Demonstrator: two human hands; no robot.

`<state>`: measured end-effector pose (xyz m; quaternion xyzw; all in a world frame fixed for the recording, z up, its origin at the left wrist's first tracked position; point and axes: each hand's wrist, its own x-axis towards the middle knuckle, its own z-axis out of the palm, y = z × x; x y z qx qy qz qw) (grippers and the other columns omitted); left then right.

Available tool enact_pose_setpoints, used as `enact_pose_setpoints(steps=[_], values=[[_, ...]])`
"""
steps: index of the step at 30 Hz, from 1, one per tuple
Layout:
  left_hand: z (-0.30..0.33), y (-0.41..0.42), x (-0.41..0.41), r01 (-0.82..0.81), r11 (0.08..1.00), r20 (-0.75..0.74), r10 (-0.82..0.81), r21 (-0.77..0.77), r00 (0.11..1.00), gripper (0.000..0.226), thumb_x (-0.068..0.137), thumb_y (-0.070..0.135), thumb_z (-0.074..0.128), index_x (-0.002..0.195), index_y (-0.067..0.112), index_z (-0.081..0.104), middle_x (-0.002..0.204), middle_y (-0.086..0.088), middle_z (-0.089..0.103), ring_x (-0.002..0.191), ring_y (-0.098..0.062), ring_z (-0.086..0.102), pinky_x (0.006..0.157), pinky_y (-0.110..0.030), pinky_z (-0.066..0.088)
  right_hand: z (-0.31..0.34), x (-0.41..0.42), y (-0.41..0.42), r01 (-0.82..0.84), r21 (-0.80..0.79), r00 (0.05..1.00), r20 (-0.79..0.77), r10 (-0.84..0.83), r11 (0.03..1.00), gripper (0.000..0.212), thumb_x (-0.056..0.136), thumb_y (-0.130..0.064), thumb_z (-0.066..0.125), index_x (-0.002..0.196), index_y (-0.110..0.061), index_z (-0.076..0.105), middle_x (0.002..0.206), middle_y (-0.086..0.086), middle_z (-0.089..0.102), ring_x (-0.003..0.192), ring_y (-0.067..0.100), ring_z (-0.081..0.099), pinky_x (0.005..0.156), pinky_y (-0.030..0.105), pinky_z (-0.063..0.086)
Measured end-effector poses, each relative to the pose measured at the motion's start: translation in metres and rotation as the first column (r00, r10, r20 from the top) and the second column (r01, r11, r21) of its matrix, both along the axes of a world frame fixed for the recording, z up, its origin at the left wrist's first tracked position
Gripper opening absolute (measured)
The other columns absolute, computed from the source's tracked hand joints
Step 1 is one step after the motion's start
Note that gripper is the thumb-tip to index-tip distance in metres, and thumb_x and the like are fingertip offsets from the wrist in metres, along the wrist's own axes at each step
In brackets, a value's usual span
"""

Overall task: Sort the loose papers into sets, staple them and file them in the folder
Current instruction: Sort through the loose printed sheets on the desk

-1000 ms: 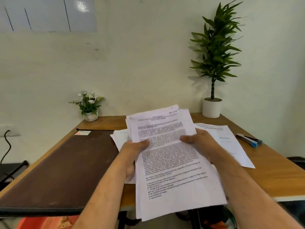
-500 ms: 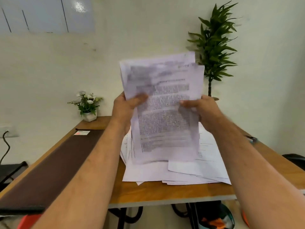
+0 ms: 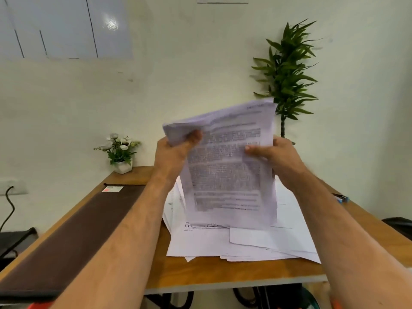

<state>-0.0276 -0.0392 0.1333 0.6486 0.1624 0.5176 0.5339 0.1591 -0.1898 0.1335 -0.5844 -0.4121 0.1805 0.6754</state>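
A stack of printed papers (image 3: 225, 166) stands nearly upright above the desk, held by both hands. My left hand (image 3: 172, 153) grips its upper left edge, where the top sheets bend over my thumb. My right hand (image 3: 276, 159) grips the right edge, thumb on the front page. Under the stack a loose pile of white sheets (image 3: 234, 244) lies spread on the wooden desk (image 3: 200, 275). A dark brown folder (image 3: 73, 237) lies shut along the desk's left side. Only the blue tip of the stapler (image 3: 342, 199) shows past my right forearm.
A small white pot of flowers (image 3: 120, 152) stands at the desk's back left corner. A tall green plant (image 3: 287, 79) rises behind the papers at the back right. A black cable (image 3: 10, 204) hangs by the wall on the left. The desk's front edge is close to me.
Both hands lifted the stack from lying low over the desk to nearly upright. In the last half second its top left corner bent over, and the view tilted up slightly.
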Motion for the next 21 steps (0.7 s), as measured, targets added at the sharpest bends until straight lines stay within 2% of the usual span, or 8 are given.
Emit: enact_pose_setpoints(steps=[5,8,11,13,16,18,19,21], values=[[-0.006,-0.002,0.0,-0.013,1.0,-0.04,0.012,-0.023,0.999,0.014,0.084,0.028,0.08,0.083,0.014,0.076,0.084,-0.006,0.079,0.079,-0.025,0.076,0.082,-0.048,0.062,-0.007,-0.007,0.002,-0.032,-0.032,0.999,0.006,0.032,0.999,0.032,0.079,-0.009,0.08,0.109,-0.004,0.07,0.097,0.01,0.077,0.086,0.03,0.076,0.079,0.047,0.061],[0.006,-0.011,0.0,-0.038,0.999,0.058,0.038,-0.009,0.998,0.014,0.09,0.023,0.074,0.079,0.015,0.075,0.081,-0.007,0.078,0.075,-0.025,0.075,0.076,-0.042,0.062,0.003,-0.012,0.003,0.019,0.028,0.999,0.032,-0.02,0.999,0.026,0.079,-0.008,0.08,0.103,-0.009,0.071,0.092,0.004,0.078,0.082,0.025,0.076,0.074,0.041,0.062],[0.024,-0.015,0.002,-0.098,0.995,0.113,0.1,-0.019,0.989,0.024,0.093,0.031,0.07,0.078,0.012,0.072,0.078,-0.009,0.075,0.07,-0.024,0.072,0.066,-0.036,0.059,0.01,-0.015,0.005,0.067,0.122,0.996,0.055,-0.075,0.99,0.024,0.081,-0.011,0.079,0.103,-0.014,0.071,0.092,0.0,0.078,0.081,0.021,0.076,0.069,0.036,0.062],[0.018,-0.013,0.004,-0.035,0.994,0.068,0.042,-0.102,0.997,0.024,0.092,0.034,0.071,0.084,0.012,0.073,0.082,-0.008,0.077,0.073,-0.025,0.074,0.07,-0.037,0.062,0.0,-0.017,0.006,0.1,0.12,0.994,0.037,-0.105,0.988,0.022,0.082,-0.011,0.078,0.102,-0.016,0.07,0.091,0.0,0.078,0.081,0.02,0.076,0.07,0.037,0.063],[-0.025,-0.007,0.006,0.052,0.982,-0.07,-0.066,-0.183,0.995,0.029,0.089,0.038,0.075,0.105,0.014,0.074,0.096,-0.003,0.079,0.089,-0.023,0.076,0.088,-0.046,0.06,-0.039,-0.021,0.007,0.079,0.034,0.997,-0.017,-0.078,0.996,0.019,0.081,-0.008,0.079,0.096,-0.018,0.073,0.092,-0.001,0.078,0.087,0.021,0.075,0.082,0.041,0.061],[-0.059,-0.005,0.006,0.052,0.983,-0.161,-0.081,-0.177,0.984,0.04,0.086,0.046,0.076,0.115,0.02,0.072,0.103,0.004,0.078,0.099,-0.018,0.074,0.092,-0.041,0.058,-0.06,-0.024,0.008,0.075,0.009,0.997,-0.018,-0.075,0.997,0.02,0.083,-0.009,0.078,0.099,-0.02,0.075,0.097,-0.005,0.078,0.092,0.017,0.074,0.091,0.044,0.058],[-0.07,-0.006,0.006,0.032,0.985,-0.176,-0.062,-0.167,0.982,0.036,0.087,0.046,0.074,0.114,0.022,0.072,0.102,0.007,0.078,0.098,-0.016,0.074,0.091,-0.037,0.058,-0.066,-0.026,0.009,0.091,0.011,0.996,-0.007,-0.091,0.996,0.021,0.084,-0.01,0.077,0.102,-0.021,0.075,0.099,-0.006,0.078,0.094,0.015,0.074,0.094,0.044,0.057],[-0.078,-0.008,0.009,-0.025,0.993,-0.161,0.007,-0.113,0.987,0.028,0.088,0.049,0.072,0.096,0.023,0.07,0.094,0.007,0.075,0.084,-0.014,0.072,0.086,-0.033,0.056,-0.064,-0.029,0.012,0.123,0.031,0.992,0.025,-0.124,0.992,0.023,0.086,-0.012,0.076,0.108,-0.019,0.075,0.102,-0.006,0.077,0.095,0.013,0.073,0.095,0.044,0.057]])
